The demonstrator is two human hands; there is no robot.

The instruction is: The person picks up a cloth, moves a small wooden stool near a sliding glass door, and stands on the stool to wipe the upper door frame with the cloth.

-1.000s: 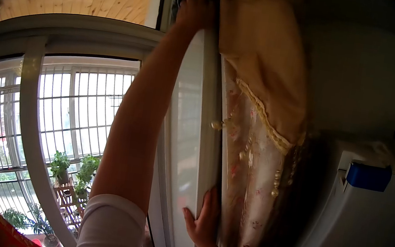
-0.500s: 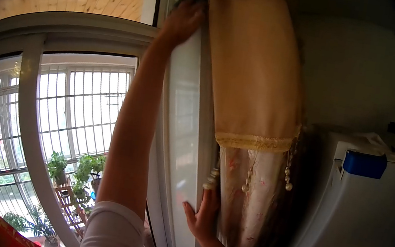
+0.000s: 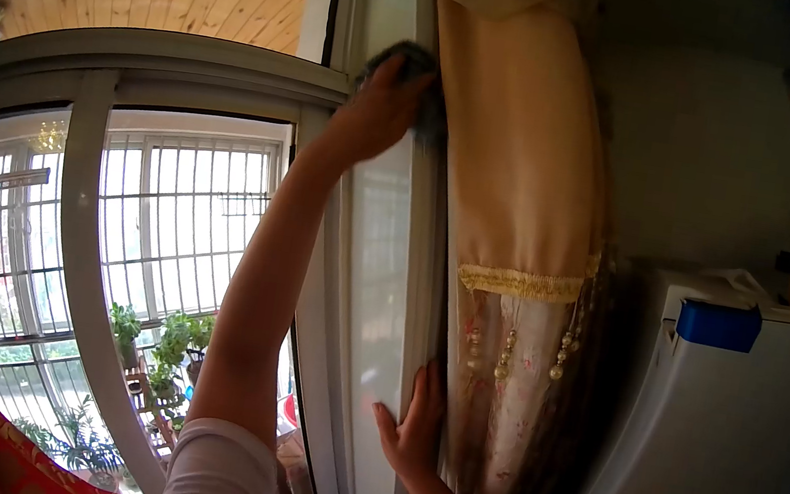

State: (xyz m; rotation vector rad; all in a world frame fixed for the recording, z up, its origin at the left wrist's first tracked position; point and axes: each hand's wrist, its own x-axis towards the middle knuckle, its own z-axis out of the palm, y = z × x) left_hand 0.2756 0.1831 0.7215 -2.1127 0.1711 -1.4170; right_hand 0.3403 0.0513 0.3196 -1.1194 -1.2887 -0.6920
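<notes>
Cloth [image 3: 411, 59] (dark) | gripped under left hand [image 3: 381, 109] fingers, on frame [image 3: 415, 250] | right hand [image 3: 414, 432] flat, open

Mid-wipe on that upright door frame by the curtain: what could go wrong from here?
1. The left hand presses the dark cloth right against the curtain; the cloth could smear or snag the fabric.
2. The right hand braces on the frame edge beside the bead tassels; the fingers could catch them.
3. The left arm is stretched high overhead, so pressing harder may unsettle balance.
</notes>
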